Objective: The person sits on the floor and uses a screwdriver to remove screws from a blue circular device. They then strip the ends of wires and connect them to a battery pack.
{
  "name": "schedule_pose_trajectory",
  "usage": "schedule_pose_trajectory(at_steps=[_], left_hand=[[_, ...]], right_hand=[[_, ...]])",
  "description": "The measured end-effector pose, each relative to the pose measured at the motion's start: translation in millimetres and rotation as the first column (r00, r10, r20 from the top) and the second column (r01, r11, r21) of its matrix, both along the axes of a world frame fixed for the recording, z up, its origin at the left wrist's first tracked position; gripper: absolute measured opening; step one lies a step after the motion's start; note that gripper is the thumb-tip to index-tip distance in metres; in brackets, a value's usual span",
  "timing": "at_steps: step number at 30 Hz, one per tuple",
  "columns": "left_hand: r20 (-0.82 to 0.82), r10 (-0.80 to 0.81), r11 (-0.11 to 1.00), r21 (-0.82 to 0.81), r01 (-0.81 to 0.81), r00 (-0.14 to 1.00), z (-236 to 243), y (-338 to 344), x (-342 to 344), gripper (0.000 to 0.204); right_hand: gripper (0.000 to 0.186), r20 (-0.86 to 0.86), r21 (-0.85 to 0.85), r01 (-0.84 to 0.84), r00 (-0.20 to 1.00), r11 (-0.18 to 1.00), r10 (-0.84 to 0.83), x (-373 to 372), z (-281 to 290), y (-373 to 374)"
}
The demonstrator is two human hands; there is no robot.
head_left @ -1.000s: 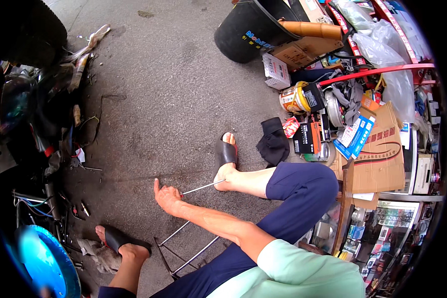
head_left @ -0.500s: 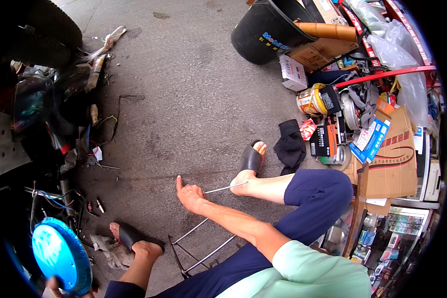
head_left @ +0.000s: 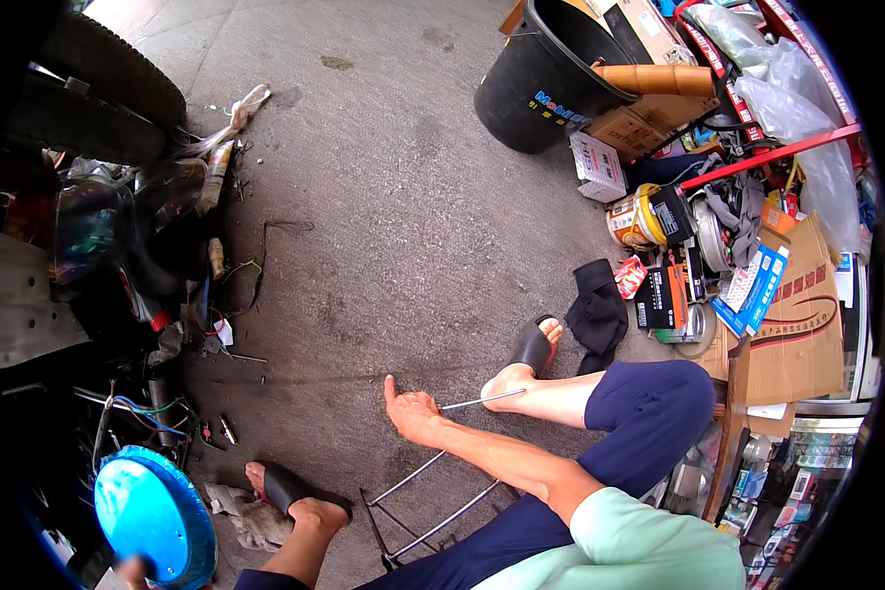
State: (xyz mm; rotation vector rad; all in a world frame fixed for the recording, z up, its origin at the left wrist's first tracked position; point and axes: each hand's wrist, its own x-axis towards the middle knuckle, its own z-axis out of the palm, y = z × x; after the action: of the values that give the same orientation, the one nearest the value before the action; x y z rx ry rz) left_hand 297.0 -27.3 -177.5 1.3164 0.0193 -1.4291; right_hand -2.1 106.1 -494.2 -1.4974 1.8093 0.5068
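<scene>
My right hand (head_left: pixel 413 415) hovers over the floor between my feet, index finger stretched out and the other fingers curled round a thin metal rod (head_left: pixel 482 400). The rod points right, overlapping my right ankle in the picture; whatever end sits in my palm is hidden. At the lower left is a shiny blue round disc (head_left: pixel 145 511) with a crinkled rim. Only a blurred fingertip of my left hand (head_left: pixel 132 570) shows, in front of the disc's lower edge; its other fingers are hidden. Below my right forearm stands a thin metal frame (head_left: pixel 418 541), partly covered by my leg.
Dark vehicle parts with loose wires (head_left: pixel 142 418) and a tyre (head_left: pixel 118 74) line the left side. At right are a black bucket (head_left: pixel 521 98), a yellow-and-white tub (head_left: pixel 636 218), a cardboard box (head_left: pixel 796 324) and a glass case (head_left: pixel 787 501). A black cloth (head_left: pixel 597 310) lies beside my right foot.
The whole view has shifted, so everything sits a little farther right and lower. My right hand keeps its grip on the rod with the finger stretched out.
</scene>
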Motion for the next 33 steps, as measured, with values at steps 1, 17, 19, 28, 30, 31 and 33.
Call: schedule_pose_trajectory(at_steps=[1,17,19,28,30,31,33], left_hand=[[-0.008,-0.007,1.0,-0.004,0.007,1.0,0,0,0,0.059],[0.016,0.17,0.977,0.128,-0.171,0.985,-8,1,7,0.055],[0.006,0.241,0.96,0.147,-0.24,0.97,-12,-1,5,0.055],[0.231,0.243,0.898,0.314,-0.308,0.942,-21,-12,-7,0.056],[0.266,0.245,0.887,0.327,-0.326,0.933,-24,-14,-5,0.057],[0.28,0.243,0.884,0.329,-0.331,0.929,-28,-15,-3,0.057],[0.323,0.245,0.871,0.341,-0.354,0.914,-30,-20,-1,0.058]], right_hand=[[0.074,-0.006,-0.03,-0.014,1.0,0.999,0.014,-1,1,2],[0.015,0.169,-0.689,0.366,0.921,0.625,-0.352,-98,-10,-206],[0.016,0.186,-0.707,0.385,0.911,0.593,-0.369,-114,-14,-254],[0.019,0.1,-0.739,0.343,0.907,0.58,-0.409,-117,-61,-366],[0.02,0.038,-0.665,0.36,0.891,0.654,-0.452,-121,-69,-370],[0.013,0.021,-0.745,0.298,0.905,0.597,-0.426,-127,-76,-373],[0.011,-0.074,-0.769,0.17,0.934,0.617,-0.35,-127,-83,-377]])
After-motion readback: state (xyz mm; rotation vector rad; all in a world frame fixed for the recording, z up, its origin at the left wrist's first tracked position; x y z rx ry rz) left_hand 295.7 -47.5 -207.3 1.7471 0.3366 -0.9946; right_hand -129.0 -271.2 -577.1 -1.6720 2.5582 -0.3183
